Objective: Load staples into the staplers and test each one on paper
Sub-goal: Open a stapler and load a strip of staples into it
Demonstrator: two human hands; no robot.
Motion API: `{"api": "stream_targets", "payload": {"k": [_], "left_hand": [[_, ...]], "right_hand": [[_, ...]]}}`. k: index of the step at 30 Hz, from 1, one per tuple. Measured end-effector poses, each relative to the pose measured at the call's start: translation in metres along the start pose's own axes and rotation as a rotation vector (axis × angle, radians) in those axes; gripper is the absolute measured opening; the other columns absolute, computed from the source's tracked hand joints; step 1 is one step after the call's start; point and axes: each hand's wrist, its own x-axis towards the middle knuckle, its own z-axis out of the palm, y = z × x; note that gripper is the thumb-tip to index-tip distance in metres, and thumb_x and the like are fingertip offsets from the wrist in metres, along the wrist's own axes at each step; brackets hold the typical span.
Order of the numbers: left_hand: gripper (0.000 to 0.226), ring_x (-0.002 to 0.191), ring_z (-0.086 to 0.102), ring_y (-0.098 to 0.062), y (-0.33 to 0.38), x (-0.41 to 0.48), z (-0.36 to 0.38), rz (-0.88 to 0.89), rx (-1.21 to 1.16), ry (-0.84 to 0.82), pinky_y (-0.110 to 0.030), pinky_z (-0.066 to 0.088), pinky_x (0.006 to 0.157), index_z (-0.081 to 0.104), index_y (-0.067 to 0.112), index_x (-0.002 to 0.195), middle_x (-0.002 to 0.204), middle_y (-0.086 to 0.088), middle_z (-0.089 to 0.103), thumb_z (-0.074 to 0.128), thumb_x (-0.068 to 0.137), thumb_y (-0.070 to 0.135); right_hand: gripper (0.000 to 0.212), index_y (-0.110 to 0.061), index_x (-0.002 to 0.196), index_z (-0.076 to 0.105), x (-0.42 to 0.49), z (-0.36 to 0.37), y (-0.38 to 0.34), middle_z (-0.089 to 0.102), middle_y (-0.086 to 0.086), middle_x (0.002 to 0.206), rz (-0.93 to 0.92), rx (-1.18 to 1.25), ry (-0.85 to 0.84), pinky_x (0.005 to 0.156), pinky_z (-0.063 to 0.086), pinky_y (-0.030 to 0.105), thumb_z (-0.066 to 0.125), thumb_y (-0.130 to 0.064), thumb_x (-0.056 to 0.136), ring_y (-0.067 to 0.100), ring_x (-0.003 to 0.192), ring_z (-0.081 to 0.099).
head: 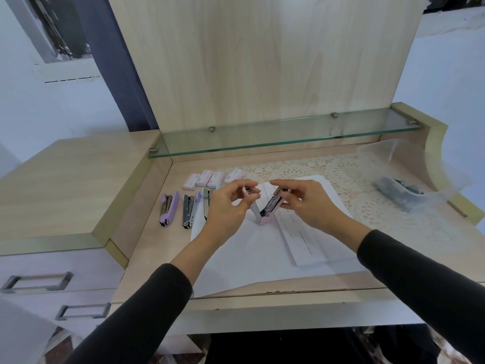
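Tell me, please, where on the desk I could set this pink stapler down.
The near half of the paper is bare, and so is the lace mat between the paper and the bag. The far left is crowded: three staplers lie just below the staple boxes.

Pink stapler (263, 216), opened into a V, its hinge end resting on white paper (249, 258). The left hand (231, 203) pinches one arm; the right hand (304, 200) grips the other. Three more staplers (189, 210) lie to the left, staple boxes (207, 179) behind them.
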Motion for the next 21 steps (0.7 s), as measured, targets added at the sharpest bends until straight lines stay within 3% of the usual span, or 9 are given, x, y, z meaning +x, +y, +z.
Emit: {"api": "stream_targets", "payload": {"k": [6,10,13,16,19,21], "left_hand": [[0.024,0.09,0.064,-0.007,-0.002,-0.004,-0.006,-0.013,-0.019,-0.018,-0.027,0.051,0.084,0.058,0.017,0.095,0.092,-0.002,0.065,0.055,0.087,-0.005],[0.022,0.091,0.062,-0.008,-0.007,-0.008,-0.017,0.046,0.075,-0.041,-0.019,0.049,0.083,0.062,0.013,0.094,0.095,0.001,0.066,0.058,0.084,-0.006],[0.022,0.084,0.059,0.005,-0.013,-0.014,-0.025,0.091,0.172,-0.048,-0.006,0.045,0.075,0.062,0.011,0.096,0.09,0.008,0.065,0.063,0.081,-0.005],[0.026,0.083,0.056,0.014,-0.027,-0.022,-0.034,0.156,0.337,-0.086,-0.003,0.043,0.073,0.063,0.009,0.101,0.09,0.015,0.061,0.068,0.078,-0.002],[0.028,0.081,0.054,0.009,-0.04,-0.027,-0.04,0.28,0.501,-0.118,-0.005,0.041,0.076,0.064,0.007,0.102,0.092,0.003,0.064,0.071,0.076,0.0],[0.029,0.086,0.054,0.001,-0.042,-0.028,-0.04,0.32,0.607,-0.128,-0.014,0.043,0.083,0.064,0.008,0.105,0.097,-0.003,0.066,0.072,0.077,0.007]], "right_hand": [[0.023,-0.009,0.1,0.066,-0.002,-0.006,0.006,0.06,0.002,0.083,-0.011,-0.004,-0.008,0.078,0.057,0.025,0.054,0.004,0.085,0.021,0.083,0.062],[0.017,-0.014,0.09,0.068,-0.007,-0.019,0.015,0.055,-0.006,0.07,-0.002,-0.111,-0.002,0.074,0.056,0.026,0.064,-0.001,0.079,0.018,0.072,0.06],[0.018,-0.016,0.088,0.069,-0.014,-0.022,0.021,0.057,-0.013,0.069,-0.008,-0.253,0.0,0.066,0.043,0.009,0.068,-0.003,0.075,0.002,0.064,0.054],[0.019,-0.017,0.084,0.07,-0.023,-0.019,0.028,0.052,-0.017,0.06,0.002,-0.278,0.049,0.056,0.036,0.003,0.069,-0.001,0.072,-0.007,0.056,0.049],[0.018,-0.013,0.084,0.072,-0.028,-0.01,0.033,0.054,-0.018,0.065,-0.008,-0.231,0.115,0.06,0.038,0.003,0.071,-0.001,0.071,-0.012,0.06,0.05],[0.018,-0.011,0.086,0.072,-0.028,-0.006,0.034,0.059,-0.013,0.073,-0.021,-0.208,0.145,0.063,0.039,0.003,0.072,-0.001,0.071,-0.014,0.065,0.051]]}}
